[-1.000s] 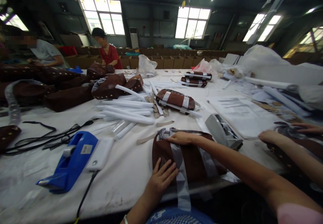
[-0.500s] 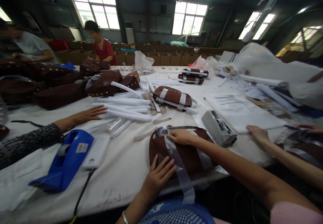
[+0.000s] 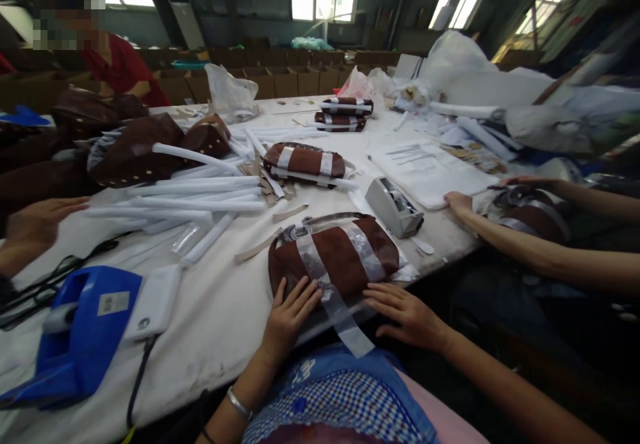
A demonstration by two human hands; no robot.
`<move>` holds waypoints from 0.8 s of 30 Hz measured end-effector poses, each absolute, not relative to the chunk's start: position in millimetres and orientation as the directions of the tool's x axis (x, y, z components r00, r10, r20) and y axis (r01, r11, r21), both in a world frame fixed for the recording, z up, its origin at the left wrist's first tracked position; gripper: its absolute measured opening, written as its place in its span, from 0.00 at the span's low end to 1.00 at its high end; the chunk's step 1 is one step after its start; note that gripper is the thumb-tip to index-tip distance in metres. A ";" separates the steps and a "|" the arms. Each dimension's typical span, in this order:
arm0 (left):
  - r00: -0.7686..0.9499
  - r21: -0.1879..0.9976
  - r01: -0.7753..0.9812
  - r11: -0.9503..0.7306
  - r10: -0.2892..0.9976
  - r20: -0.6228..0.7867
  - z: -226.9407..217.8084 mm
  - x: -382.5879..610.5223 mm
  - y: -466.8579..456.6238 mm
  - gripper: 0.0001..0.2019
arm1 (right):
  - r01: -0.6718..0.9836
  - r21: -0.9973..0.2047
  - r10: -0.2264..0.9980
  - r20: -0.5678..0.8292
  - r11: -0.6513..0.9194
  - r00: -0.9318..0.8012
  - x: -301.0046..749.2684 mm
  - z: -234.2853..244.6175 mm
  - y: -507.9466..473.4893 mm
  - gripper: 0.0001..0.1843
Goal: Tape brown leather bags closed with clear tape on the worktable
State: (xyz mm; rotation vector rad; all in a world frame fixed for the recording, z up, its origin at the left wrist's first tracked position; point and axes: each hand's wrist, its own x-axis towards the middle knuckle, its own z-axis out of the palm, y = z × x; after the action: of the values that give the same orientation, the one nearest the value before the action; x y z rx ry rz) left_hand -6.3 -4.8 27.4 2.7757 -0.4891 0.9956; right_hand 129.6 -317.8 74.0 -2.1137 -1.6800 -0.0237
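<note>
A brown handbag (image 3: 334,255) lies at the table's front edge, with clear tape bands (image 3: 364,251) across it. My left hand (image 3: 291,312) rests with spread fingers on the bag's near left side. My right hand (image 3: 407,314) is open at the bag's near right edge, fingers pointing left and holding nothing. Between my hands a loose strip of tape (image 3: 347,321) hangs from the bag over the table edge. Behind the bag's right end stands a grey tape dispenser (image 3: 394,207).
A blue tape dispenser (image 3: 83,334) and a white power bank (image 3: 154,303) lie at left, near white foam tubes (image 3: 200,203). Another taped bag (image 3: 305,163) sits farther back. Co-workers' hands (image 3: 457,203) are at the right, and another person's hand (image 3: 35,234) at the left.
My right hand has drawn back from the bag's top to its near right edge. My left hand stays on the bag's left side. The view has shifted right.
</note>
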 end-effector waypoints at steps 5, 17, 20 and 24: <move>0.734 0.050 -0.364 -0.930 -0.254 0.630 31.9 -4.8 -1.7 0.23 | 0.961 -0.159 0.881 0.387 -0.228 0.273 119.7 29.7 -322.8 0.23; 0.751 0.069 -0.347 -0.935 -0.233 0.617 46.2 1.7 1.7 0.25 | 0.984 -0.157 0.795 0.606 0.084 0.029 82.1 21.0 -248.3 0.13; 0.759 0.064 -0.347 -0.936 -0.240 0.605 43.6 0.7 1.9 0.24 | 0.985 -0.143 0.816 0.579 0.094 0.006 66.3 11.2 -234.0 0.10; 0.752 0.038 -0.341 -0.939 -0.249 0.610 41.3 1.8 2.1 0.23 | 0.970 -0.131 0.825 0.556 0.205 -0.100 56.9 18.2 -229.4 0.13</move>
State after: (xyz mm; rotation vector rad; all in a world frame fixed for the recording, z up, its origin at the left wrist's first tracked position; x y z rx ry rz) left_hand 1.8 2.1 41.3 2.8015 -0.4744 0.9437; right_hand 56.9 -229.4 18.2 -1.6615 -1.9676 -0.3661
